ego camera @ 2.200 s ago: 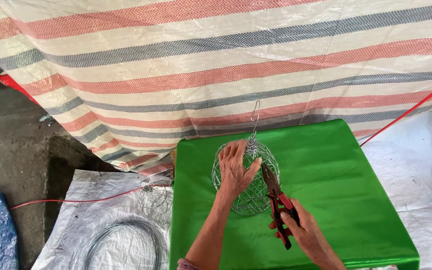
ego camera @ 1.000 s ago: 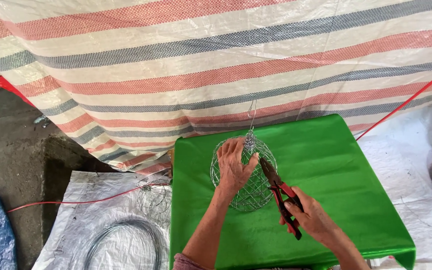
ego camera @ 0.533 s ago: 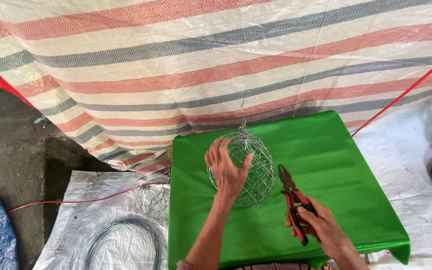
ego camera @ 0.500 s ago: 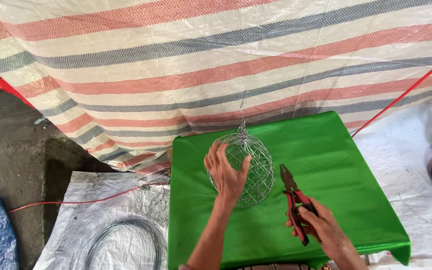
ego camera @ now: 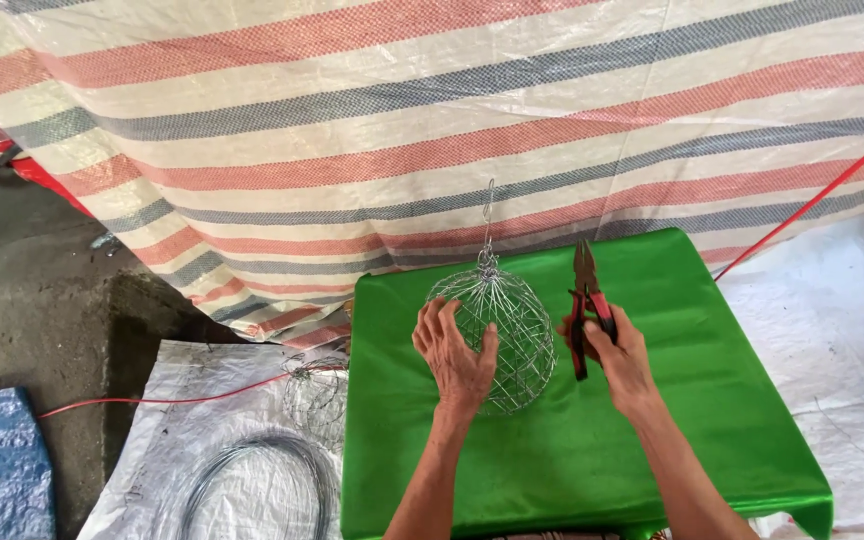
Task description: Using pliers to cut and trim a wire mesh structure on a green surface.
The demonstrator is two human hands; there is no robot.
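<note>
A: What is being held nearest the camera?

B: An egg-shaped cage of woven silver wire point(ego camera: 497, 338) is being steadied on the green cloth-covered table point(ego camera: 652, 440). The left hand point(ego camera: 455, 355) is being laid against its left flank, fingers spread wide and curved to the mesh, the thumb being pressed to the front wires. The hand is being kept open; nothing is being pinched.

A: And the other side?

B: A pair of red- and black-handled pliers point(ego camera: 585, 305) is being gripped by the right hand point(ego camera: 617, 352), fingers being wrapped firmly about the handles. The tool is being held upright just beside the cage's right flank, tip pointing up. Whether the metal nose is being kept parted or pressed together cannot be told.

A: Where is the cage being kept on the table?

B: It is being stood toward the middle of the table's far half, between the two hands, with a twisted wire stem rising from its top.

A: What is being seen farther off?

B: A coil of grey wire point(ego camera: 262, 480) is being left on the white woven sheet point(ego camera: 172, 440) on the ground at left, crossed by a thin red cord point(ego camera: 152, 402). Beyond the table, a red-, grey- and cream-striped tarpaulin point(ego camera: 402, 120) is being hung as a backdrop.
</note>
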